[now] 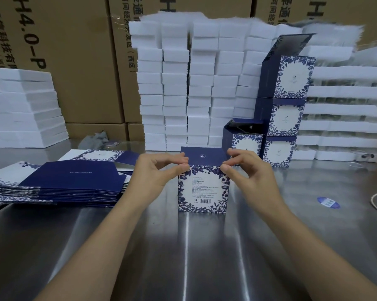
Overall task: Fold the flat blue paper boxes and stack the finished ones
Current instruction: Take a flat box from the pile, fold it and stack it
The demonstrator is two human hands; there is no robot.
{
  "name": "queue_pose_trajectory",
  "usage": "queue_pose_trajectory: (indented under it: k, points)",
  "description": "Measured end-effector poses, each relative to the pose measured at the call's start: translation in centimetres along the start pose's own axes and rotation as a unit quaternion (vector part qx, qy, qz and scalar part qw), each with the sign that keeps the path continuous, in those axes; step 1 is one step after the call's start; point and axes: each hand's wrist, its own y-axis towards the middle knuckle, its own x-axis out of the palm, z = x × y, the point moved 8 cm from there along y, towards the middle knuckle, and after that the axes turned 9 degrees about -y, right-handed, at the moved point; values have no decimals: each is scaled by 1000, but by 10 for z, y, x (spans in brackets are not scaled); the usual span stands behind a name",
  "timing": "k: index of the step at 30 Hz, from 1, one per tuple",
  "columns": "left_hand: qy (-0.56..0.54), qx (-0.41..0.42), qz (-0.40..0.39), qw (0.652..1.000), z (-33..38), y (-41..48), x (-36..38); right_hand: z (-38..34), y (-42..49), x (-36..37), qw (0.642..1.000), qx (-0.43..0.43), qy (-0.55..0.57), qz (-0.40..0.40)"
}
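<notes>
The left hand (159,169) and right hand (247,168) each pinch a top corner of the upright blue-and-white floral paper box (203,190) on the steel worktop (183,257), its dark lid flap (202,157) standing beyond them. The stack of finished boxes (286,118) rises behind that box to its right, nearer the right hand.

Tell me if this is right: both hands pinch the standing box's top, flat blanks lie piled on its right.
One thing is wrong: the head view shows the flat blanks piled on the left of the standing box, not its right. The left hand and right hand do pinch its top.
</notes>
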Motion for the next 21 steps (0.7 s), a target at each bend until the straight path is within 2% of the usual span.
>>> queue_pose_trajectory:
  k: [4,6,10,13,15,21]
  points:
    - [-62,-105,-5,993,-23,-4,-1,16,0,0,991,90,96,-29]
    - [-63,-123,0,990,-29,-5,1,20,-2,2,985,118,121,-42]
    - [-65,-81,43,994,-19,-5,7,17,0,-6,988,111,108,17]
    - [0,11,61,998,-6,-5,13,5,2,-13,995,56,61,54]
    - [79,43,34,995,-3,-7,20,-2,1,-8,999,24,3,35]
    - [209,48,-26,976,-22,-11,26,3,-5,10,987,-30,-153,-39]
